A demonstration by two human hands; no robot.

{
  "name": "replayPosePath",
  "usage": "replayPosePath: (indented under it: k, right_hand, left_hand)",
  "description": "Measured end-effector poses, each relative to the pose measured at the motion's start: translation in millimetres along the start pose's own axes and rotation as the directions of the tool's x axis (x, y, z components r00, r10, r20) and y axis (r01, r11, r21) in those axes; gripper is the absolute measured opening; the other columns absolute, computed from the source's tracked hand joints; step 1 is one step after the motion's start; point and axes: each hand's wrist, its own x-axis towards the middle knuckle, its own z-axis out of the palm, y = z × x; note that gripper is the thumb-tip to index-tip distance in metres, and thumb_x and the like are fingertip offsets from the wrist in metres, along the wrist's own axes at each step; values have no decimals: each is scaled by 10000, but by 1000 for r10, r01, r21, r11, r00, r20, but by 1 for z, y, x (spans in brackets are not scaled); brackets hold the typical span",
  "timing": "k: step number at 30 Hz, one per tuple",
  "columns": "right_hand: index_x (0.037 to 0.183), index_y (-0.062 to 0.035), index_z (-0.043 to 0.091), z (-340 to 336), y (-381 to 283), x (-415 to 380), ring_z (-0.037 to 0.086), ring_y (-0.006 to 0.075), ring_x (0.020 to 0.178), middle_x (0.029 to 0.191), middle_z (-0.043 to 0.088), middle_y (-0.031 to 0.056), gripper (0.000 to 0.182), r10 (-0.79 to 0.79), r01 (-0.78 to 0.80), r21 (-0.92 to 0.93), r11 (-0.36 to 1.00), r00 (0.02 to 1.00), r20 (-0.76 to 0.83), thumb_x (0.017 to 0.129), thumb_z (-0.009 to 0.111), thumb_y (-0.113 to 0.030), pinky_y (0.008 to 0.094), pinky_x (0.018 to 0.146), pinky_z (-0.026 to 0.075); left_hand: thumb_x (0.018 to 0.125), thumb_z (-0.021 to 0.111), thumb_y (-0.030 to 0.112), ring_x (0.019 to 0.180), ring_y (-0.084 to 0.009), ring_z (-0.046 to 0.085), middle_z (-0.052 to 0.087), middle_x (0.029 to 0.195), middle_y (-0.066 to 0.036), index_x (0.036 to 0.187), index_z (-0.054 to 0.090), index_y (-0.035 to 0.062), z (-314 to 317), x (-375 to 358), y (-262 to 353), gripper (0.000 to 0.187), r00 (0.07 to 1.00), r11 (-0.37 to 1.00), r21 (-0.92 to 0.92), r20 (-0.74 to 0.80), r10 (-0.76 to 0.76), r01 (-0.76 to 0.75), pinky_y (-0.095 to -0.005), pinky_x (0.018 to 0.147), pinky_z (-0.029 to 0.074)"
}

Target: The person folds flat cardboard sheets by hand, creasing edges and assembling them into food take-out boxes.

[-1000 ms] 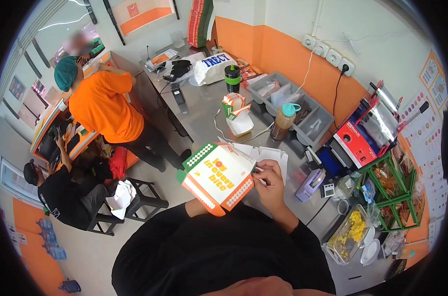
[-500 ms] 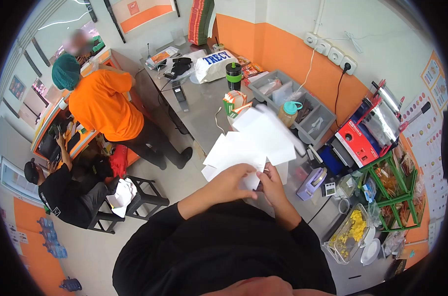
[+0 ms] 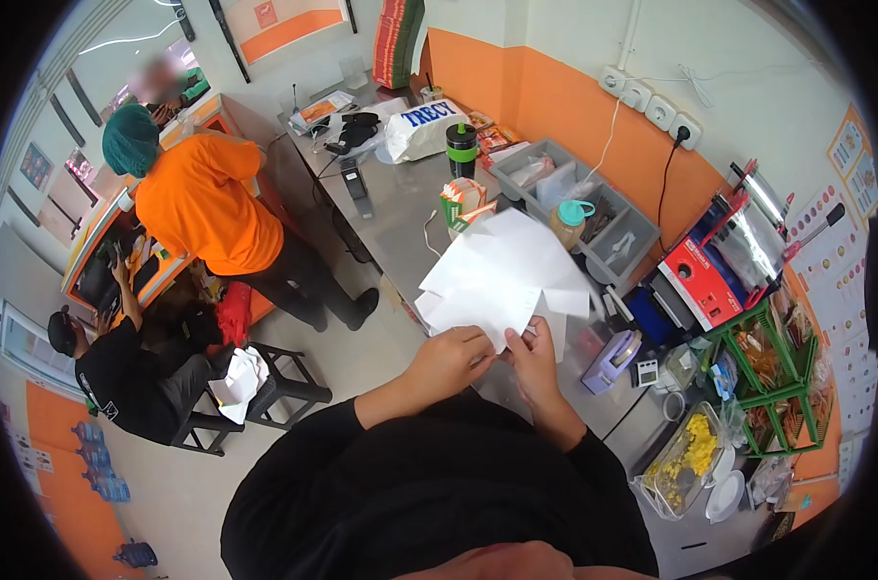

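Several white sheets with folded flaps, like flat carton blanks [image 3: 492, 271], are held up over the metal table in front of my body. My left hand [image 3: 455, 358] has its fingers curled on the near left edge of the white carton. At the near right corner, my right hand [image 3: 532, 360] pinches the carton between thumb and fingers. Both hands are close together, and the carton hides part of the table beyond. Behind it stand small printed food boxes [image 3: 461, 201] and a dark tumbler with a green band [image 3: 462, 153].
A grey divided bin [image 3: 608, 253], a blue-lidded jar [image 3: 570, 220], a purple tape dispenser [image 3: 611, 362] and a red sealing machine [image 3: 702, 280] stand on the right. Yellow food fills a clear tray [image 3: 688, 454]. A person in orange [image 3: 207, 198] stands left; another sits in black [image 3: 134, 377].
The white carton has turned and its flaps have shifted. My left hand has closed in on its near edge, with its fingers now curled. My right hand has stayed nearly in place.
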Motion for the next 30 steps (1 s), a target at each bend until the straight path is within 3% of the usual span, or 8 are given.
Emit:
replayPosePath:
  k: [2, 5, 7, 10, 14, 22, 30]
  right_hand:
    - [1155, -28, 430, -10, 9, 6, 633, 162, 873, 986, 637, 125, 245, -8, 9, 24, 1000, 1000, -30, 952, 566, -49, 313, 726, 560]
    - [1144, -34, 455, -11, 9, 6, 639, 154, 861, 971, 649, 116, 225, -11, 15, 59, 998, 997, -75, 952, 570, -51, 306, 713, 557]
    - [1158, -34, 466, -6, 3, 3, 642, 150, 852, 974, 654, 112, 232, -7, 13, 72, 997, 996, -88, 952, 572, -54, 303, 708, 556]
    - [1199, -23, 480, 0, -2, -2, 657, 160, 863, 1010, 660, 118, 258, 27, -30, -37, 999, 996, -89, 959, 565, -65, 318, 731, 568]
    - [1226, -12, 481, 0, -4, 0, 669, 184, 899, 1042, 662, 126, 272, 2, -1, 24, 1000, 998, -61, 972, 549, -85, 339, 755, 583]
    - [1230, -13, 468, -4, -4, -2, 673, 196, 900, 1050, 661, 140, 273, 32, -31, 25, 999, 999, -26, 982, 537, -106, 356, 767, 595]
    - [1258, -18, 471, -8, 1, 1, 644, 192, 950, 1081, 644, 113, 370, 61, -61, 22, 998, 998, 0, 921, 621, -49, 349, 782, 561]
  left_hand:
    - [745, 744, 125, 744, -262, 641, 644, 863, -49, 873, 658, 87, 1, 0, -1, 158, 1000, 1000, 7, 5, -23, 23, -363, 646, 532]
    - [734, 754, 136, 819, -245, 638, 645, 877, -32, 873, 662, 93, 2, 0, 0, 172, 996, 996, 57, 53, -69, 66, -366, 712, 517]
    - [725, 758, 144, 917, -229, 615, 647, 897, -6, 873, 668, 106, 0, 5, 3, 177, 994, 990, 95, -26, 106, -103, -372, 772, 482]
    - [729, 752, 145, 980, -196, 584, 655, 936, 27, 884, 677, 123, 10, -1, -1, 174, 997, 989, 146, -66, 37, -27, -351, 785, 435]
    - [743, 740, 143, 957, -174, 580, 664, 965, 44, 914, 690, 138, 10, -2, -5, 178, 992, 976, 204, -79, 100, -82, -325, 745, 410]
    - [745, 737, 142, 956, -173, 573, 654, 950, 46, 952, 697, 140, 5, 1, -7, 210, 967, 948, 238, -92, 238, -211, -336, 811, 393]
    - [719, 720, 98, 987, -186, 585, 643, 963, 17, 917, 670, 126, 8, -1, -8, 206, 975, 960, 244, -136, 174, -137, -348, 830, 391]
